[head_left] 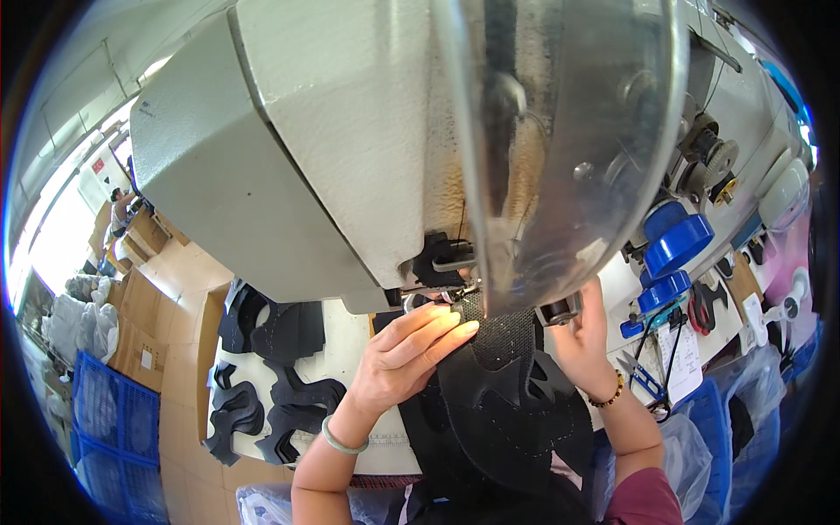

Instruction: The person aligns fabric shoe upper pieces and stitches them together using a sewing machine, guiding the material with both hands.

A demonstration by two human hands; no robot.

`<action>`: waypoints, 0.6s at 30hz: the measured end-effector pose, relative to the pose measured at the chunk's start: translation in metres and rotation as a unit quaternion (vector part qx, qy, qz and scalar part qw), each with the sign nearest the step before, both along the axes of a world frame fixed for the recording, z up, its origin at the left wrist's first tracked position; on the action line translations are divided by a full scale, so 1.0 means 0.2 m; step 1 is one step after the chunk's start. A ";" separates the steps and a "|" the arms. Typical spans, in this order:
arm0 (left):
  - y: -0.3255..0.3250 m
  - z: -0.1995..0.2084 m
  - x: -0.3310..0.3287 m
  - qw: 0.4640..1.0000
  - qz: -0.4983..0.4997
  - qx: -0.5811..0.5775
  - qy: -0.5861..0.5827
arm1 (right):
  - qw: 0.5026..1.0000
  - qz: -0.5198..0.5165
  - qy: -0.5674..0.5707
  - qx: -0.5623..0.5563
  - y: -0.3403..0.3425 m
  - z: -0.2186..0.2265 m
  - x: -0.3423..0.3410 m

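A black shoe upper (pixel 503 346) with a mesh part lies under the needle area of a large grey sewing machine (pixel 341 131). My left hand (pixel 402 354) has its fingers together, pressing the mesh edge close to the needle, where a lamp lights the fingertips. The rest of the black material (pixel 486 437) hangs toward me in overlapping layers. At its right side is my right hand (pixel 584 341), held upright by the machine. Its fingers are mostly hidden behind the clear guard (pixel 569 157) and a dark metal part, so their grip does not show.
Stacks of black cut pieces (pixel 289 332) lie on the white table (pixel 337 359) to the left. To the right are blue thread spools (pixel 674 245), small blue thread snips (pixel 643 376) and red-handled scissors (pixel 700 311). Blue crates (pixel 114 420) and cardboard boxes (pixel 136 341) stand on the floor at left.
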State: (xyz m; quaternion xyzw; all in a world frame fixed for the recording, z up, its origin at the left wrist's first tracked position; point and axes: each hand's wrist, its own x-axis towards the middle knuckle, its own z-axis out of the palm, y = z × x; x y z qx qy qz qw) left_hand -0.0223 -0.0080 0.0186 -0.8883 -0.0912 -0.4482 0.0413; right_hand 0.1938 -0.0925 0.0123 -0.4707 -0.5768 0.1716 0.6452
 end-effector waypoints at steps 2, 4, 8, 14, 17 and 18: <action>0.00 0.00 -0.01 1.000 0.000 0.003 0.003 | 0.944 -0.109 -0.308 0.051 -0.01 0.03 0.02; -0.01 -0.01 -0.01 1.000 -0.001 0.004 0.000 | 0.912 -0.101 -0.388 0.092 0.01 0.04 0.03; -0.07 0.05 -0.02 0.999 0.028 -0.001 0.032 | 0.872 -0.071 -0.444 0.192 0.08 0.04 0.04; -0.25 0.06 -0.03 0.993 -0.012 0.101 0.056 | 0.911 -0.032 -0.361 0.198 0.10 0.03 0.01; -0.24 0.07 -0.01 0.994 -0.015 0.100 0.043 | 0.927 -0.012 -0.325 0.188 0.09 0.00 0.01; -0.24 0.07 -0.01 0.994 -0.015 0.102 0.043 | 0.928 -0.008 -0.323 0.186 0.09 0.02 0.01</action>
